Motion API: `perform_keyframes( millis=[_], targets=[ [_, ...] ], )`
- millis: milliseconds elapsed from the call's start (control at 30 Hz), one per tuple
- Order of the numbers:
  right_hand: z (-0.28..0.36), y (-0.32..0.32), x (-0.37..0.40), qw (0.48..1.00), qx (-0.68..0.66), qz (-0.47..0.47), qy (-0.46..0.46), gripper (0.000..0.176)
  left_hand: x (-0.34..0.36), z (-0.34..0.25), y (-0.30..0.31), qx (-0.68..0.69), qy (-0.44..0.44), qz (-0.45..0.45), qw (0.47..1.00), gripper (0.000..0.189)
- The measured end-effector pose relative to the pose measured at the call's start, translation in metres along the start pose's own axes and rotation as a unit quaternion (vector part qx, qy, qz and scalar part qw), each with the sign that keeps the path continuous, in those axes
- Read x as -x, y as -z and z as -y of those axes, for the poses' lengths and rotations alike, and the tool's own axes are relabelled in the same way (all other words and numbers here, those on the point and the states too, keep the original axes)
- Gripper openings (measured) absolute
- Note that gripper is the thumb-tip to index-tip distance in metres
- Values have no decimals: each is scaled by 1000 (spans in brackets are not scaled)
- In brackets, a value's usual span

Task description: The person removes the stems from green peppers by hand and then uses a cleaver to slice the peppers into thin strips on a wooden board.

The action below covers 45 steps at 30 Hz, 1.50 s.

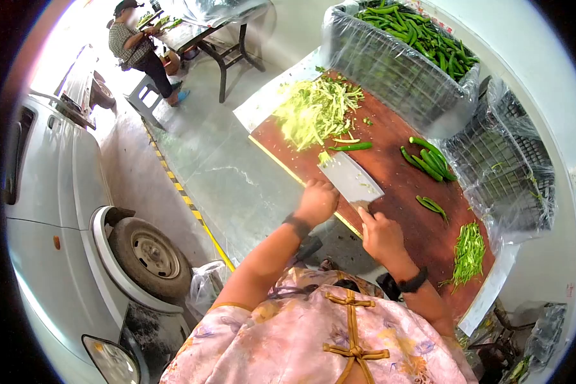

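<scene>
A broad-bladed cleaver (351,177) lies flat or nearly flat over the red-brown board (390,160), its handle end in my right hand (383,238). My left hand (318,201) is at the board's near edge, left of the blade, fingers curled; what it holds, if anything, is hidden. Pale cut bits (324,157) sit at the blade's far corner. Just beyond lies one green pepper (351,146). A big heap of pale green shreds (313,109) covers the board's far left. Whole green peppers (431,160) and a smaller bunch (432,205) lie to the right, with green shreds (469,253) nearer me.
A plastic-lined crate of green peppers (422,38) stands behind the board, beside another wrapped crate (505,153). A person (134,45) stands at a far table (189,35), near a grey stool (145,99). On the left is a vehicle (64,192).
</scene>
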State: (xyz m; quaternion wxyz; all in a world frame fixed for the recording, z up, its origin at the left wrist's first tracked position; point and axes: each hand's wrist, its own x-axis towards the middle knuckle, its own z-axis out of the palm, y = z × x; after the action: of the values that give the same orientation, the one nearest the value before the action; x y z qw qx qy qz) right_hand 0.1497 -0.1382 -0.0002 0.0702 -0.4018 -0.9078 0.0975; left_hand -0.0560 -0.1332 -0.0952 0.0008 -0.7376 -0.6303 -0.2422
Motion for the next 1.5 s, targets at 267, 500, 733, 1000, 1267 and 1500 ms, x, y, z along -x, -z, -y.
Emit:
perform_keyframes(
  millis=[267,500,733,1000,1267,1500],
  targets=[
    [3,9,-37,993,-109,-46,-12,39,-1,1,3,15,7,-11,1000,11],
    [-23,15,24,986,-108,-101,-76,39,-41,18,31,9,71,43,997,27],
    [-31,0,67,985,-86,-77,-129,39,-47,34,17,-41,-35,-12,998,25],
    [-32,-9,70,986,-82,-90,-112,39,-19,-1,10,-11,207,40,977,20],
    [-24,-2,66,992,-86,-57,-79,36,4,-7,0,117,151,35,981,13],
    [-21,5,69,993,-75,-60,-68,37,10,-25,3,70,132,23,989,6]
  ],
)
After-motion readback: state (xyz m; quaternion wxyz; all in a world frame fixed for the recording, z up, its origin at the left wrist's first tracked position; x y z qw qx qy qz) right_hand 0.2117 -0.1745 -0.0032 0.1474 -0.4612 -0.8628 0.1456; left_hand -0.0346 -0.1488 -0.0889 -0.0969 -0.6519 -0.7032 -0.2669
